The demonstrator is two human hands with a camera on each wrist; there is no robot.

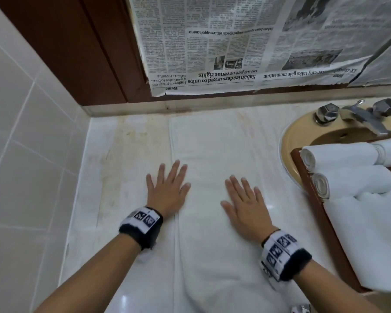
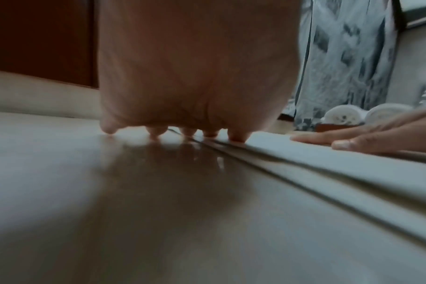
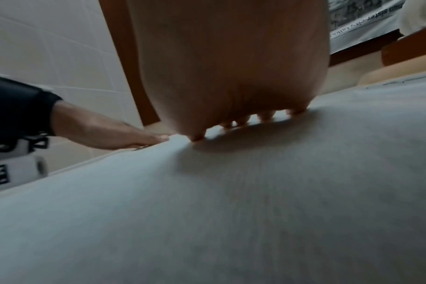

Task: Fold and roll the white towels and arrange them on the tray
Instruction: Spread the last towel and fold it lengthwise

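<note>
Pressing flat on a folded white towel (image 1: pixel 215 177) spread lengthwise down the middle of the frame on the pale bench (image 1: pixel 127 154). Left hand (image 1: pixel 167 190) at the towel's left edge, fingers (image 1: pixel 175 171) straight and spread, partly on cloth and partly on bench. Right hand (image 1: pixel 244 206) palm-down on the towel's centre, fingers straight and apart, gripping nothing. Layered edges visible in the left wrist view, so folded into a long strip, by the look of it, but not yet rolled.

At the right edge of the frame, a wooden tray (image 1: pixel 307 177) resting over the beige sink (image 1: pixel 303 132), already carrying at least two rolled towels (image 1: pixel 348 154) side by side, a third roll partly cut off at the far right, and loose white cloth (image 1: pixel 370 233) draped over the tray's near end.

Judged partway through: several rolls done and placed; this towel apparently being smoothed, with rolling and placing left, and the draped cloth probably still to fold.
</note>
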